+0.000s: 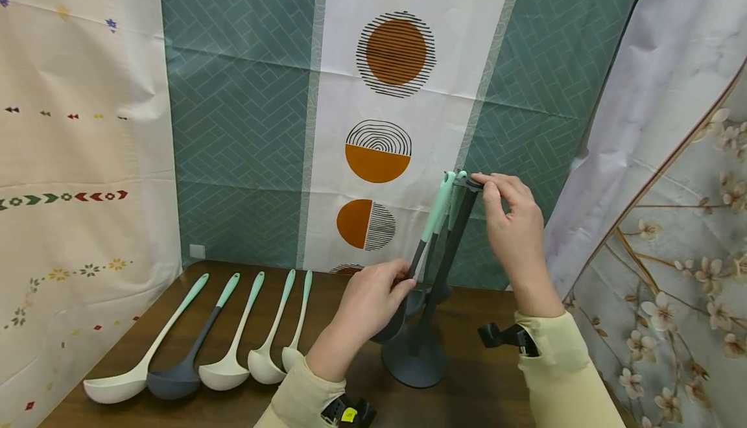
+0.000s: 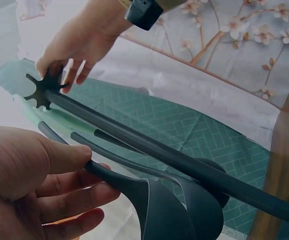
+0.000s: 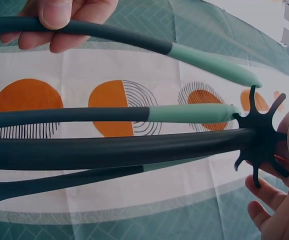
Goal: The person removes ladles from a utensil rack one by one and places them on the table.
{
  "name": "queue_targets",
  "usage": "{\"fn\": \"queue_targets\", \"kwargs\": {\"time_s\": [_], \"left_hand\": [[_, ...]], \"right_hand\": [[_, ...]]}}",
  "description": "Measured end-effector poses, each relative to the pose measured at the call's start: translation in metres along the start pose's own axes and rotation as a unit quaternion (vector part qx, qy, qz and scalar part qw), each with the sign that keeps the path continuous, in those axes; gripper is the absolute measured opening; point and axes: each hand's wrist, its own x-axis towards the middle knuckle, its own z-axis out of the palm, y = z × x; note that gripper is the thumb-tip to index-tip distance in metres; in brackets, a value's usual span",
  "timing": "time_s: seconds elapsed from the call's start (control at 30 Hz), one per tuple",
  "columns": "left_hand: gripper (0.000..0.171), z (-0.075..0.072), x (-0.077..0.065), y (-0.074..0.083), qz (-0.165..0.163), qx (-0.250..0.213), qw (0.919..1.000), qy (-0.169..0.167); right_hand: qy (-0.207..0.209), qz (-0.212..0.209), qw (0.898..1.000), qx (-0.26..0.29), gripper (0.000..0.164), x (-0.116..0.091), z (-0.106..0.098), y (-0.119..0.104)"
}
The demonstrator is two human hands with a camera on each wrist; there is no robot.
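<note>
My left hand [image 1: 373, 295] pinches the dark shaft of a ladle [image 3: 214, 65] between thumb and fingers. This ladle has a mint-green handle, and its end meets a hook tip of the utensil stand [image 1: 452, 253]; whether it is hooked on cannot be told. At the stand's top, my right hand [image 1: 516, 227] grips the star-shaped ring of hooks [image 2: 47, 90]. Two more dark utensils with mint handles hang there, a nearer one [image 3: 189, 113] and one behind the pole [image 3: 174, 162]. In the left wrist view, dark bowls [image 2: 167, 212] overlap below.
Left of the stand's round base [image 1: 413, 366], several ladles lie in a row on the brown table [image 1: 467, 382]. A dark ladle [image 1: 174, 379] lies among cream ones, such as the large ladle [image 1: 117, 386] at far left. Patterned cloths [image 1: 239, 91] hang behind.
</note>
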Motion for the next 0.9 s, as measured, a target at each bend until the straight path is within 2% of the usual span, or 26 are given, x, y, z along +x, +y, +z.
{"fn": "queue_targets", "kwargs": {"time_s": [0.57, 0.9], "left_hand": [[0.01, -0.007, -0.001, 0.004, 0.004, 0.002, 0.9999, 0.011], [0.012, -0.009, -0.001, 0.006, -0.003, 0.002, 1.0, 0.007]], "right_hand": [[-0.044, 0.013, 0.998, 0.04, 0.038, 0.003, -0.007, 0.006], [-0.069, 0.004, 0.996, 0.052, 0.039, 0.006, -0.011, 0.014]]}}
